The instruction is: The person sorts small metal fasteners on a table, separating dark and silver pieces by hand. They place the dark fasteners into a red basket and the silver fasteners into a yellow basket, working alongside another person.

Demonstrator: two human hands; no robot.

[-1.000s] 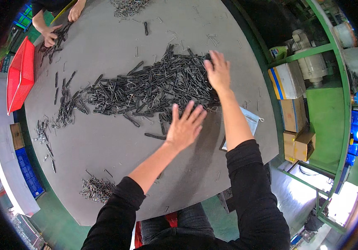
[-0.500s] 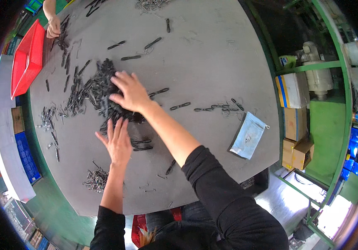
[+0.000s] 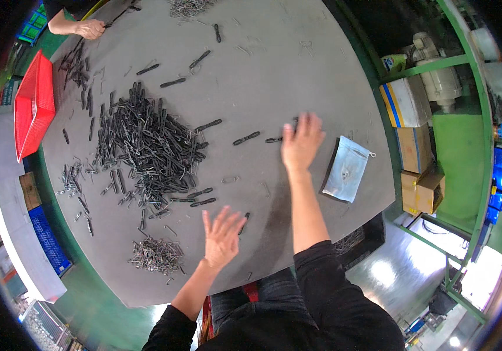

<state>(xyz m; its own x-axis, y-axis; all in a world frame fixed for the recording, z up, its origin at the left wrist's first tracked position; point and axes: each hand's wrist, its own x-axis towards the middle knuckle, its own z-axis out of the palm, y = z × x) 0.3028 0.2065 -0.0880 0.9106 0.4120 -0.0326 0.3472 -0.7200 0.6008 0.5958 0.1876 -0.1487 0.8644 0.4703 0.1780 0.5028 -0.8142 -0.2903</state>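
A big heap of slim black clip-like pieces (image 3: 145,140) lies left of centre on the grey table (image 3: 239,82). My right hand (image 3: 302,143), fingers stretched out and slightly blurred, hovers over or rests on a few loose black pieces (image 3: 273,140) right of the heap and partly hides them. Nearer to me, my left hand (image 3: 221,237) is open with fingers spread and nothing in it. Beside its fingertips lies a single black piece (image 3: 244,222). A small mound of thin metal wire parts (image 3: 156,255) sits to its left.
A flat light-blue pouch (image 3: 348,169) lies right of my right hand. At the far left, a co-worker's hand (image 3: 90,29) is near more black pieces (image 3: 75,67), beside a red basket (image 3: 35,108). Metal parts (image 3: 189,7) are piled at the far edge; cardboard boxes (image 3: 417,158) stand at right.
Both my hands have left the black heap. The right one moved to the right, the left one toward me and rightward. The co-worker's hand shifted too, and the view moved slightly.
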